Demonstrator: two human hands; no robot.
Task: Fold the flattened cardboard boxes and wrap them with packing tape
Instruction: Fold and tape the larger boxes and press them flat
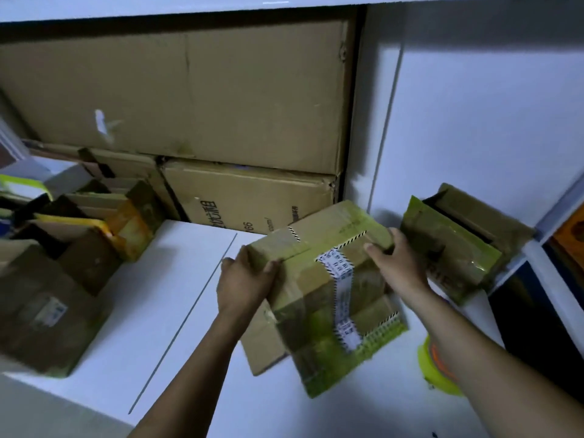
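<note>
A used cardboard box [319, 279] with old clear tape, a white label strip and yellowish-green patches sits tilted on the white table [177, 298] at centre. My left hand [249, 276] grips its left top edge, thumb over the top. My right hand [395, 260] grips its right far corner, thumb on the top face. A loose flap sticks out below the box toward me. A yellow-green tape roll [433, 365] lies on the table at the right, partly hidden behind my right forearm.
Another taped box [458, 245] leans at the right against the white wall. Several open and flattened boxes [63, 254] crowd the table's left side. Large cartons [202, 102] are stacked behind the table. A dark opening lies beyond the table's right edge.
</note>
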